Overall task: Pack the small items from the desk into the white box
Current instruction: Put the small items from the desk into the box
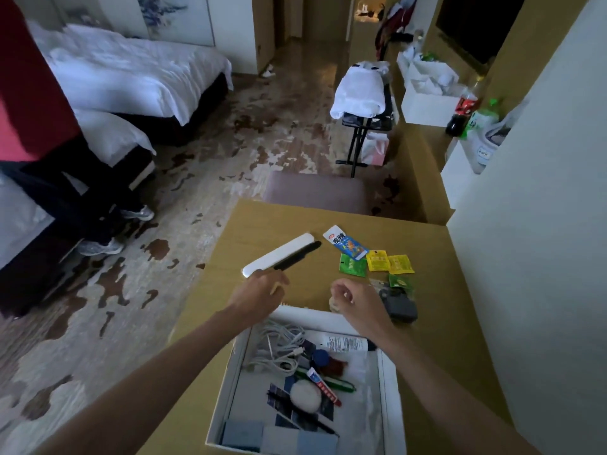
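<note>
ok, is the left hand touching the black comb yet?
Touching. The head view shows the left hand with its fingers over the near end of the black comb, which lies beside the white case on the desk.

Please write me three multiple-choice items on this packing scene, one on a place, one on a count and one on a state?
1. Where does the black comb lie?
A. In the white box
B. On the desk beside the long white case
C. On the bed

2. How many yellow sachets are on the desk?
A. Two
B. Four
C. None

3. What is the state of the white box?
A. Closed with a lid
B. Open and empty
C. Open, with items already inside

Answers: 1 B, the comb lies along the long white case on the desk; 2 A, two yellow packets lie side by side; 3 C, cables and a tube show inside.
</note>
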Available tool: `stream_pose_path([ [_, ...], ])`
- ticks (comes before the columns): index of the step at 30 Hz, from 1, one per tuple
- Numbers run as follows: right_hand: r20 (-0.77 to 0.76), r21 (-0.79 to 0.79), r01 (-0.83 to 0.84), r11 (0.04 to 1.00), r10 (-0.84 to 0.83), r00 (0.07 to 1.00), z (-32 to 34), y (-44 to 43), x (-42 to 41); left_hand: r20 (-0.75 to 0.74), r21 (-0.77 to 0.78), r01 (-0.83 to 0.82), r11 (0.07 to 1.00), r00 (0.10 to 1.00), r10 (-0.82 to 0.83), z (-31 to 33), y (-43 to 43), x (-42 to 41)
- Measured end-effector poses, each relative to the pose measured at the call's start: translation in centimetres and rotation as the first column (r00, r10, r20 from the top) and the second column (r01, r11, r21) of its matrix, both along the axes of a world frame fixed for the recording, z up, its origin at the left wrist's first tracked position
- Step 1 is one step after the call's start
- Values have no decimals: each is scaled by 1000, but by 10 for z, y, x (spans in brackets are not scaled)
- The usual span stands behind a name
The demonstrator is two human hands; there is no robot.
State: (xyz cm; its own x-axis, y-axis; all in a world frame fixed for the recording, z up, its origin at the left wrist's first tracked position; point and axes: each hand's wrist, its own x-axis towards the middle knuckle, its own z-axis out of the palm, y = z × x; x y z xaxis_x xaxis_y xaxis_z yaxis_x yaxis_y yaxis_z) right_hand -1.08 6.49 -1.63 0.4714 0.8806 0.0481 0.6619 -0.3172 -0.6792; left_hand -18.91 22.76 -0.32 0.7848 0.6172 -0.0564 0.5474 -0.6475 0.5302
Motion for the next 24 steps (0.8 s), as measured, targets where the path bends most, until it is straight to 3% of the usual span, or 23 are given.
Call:
stream_pose_path([
  [3, -6, -45, 6, 999, -6, 1000, -12, 30, 11, -53, -108, -91, 990, 995, 85, -14, 35, 12],
  [10, 87, -277, 6, 961, 19, 996, -54, 119, 29, -121, -194, -142, 971, 985, 120, -63, 104, 39],
  [17, 325, -420, -30, 907, 181, 928, -84, 198, 43, -322, -132, -68, 989, 946, 22, -105, 157, 67],
  [21, 327, -535, -68, 842, 281, 902, -103, 205, 41, -332, -86, -15, 996, 943, -15, -124, 165, 75],
  [24, 389, -527, -71, 847, 315, 866, -112, 196, 38, -252, 4, -22, 1000, 968, 22, -136, 166, 75],
])
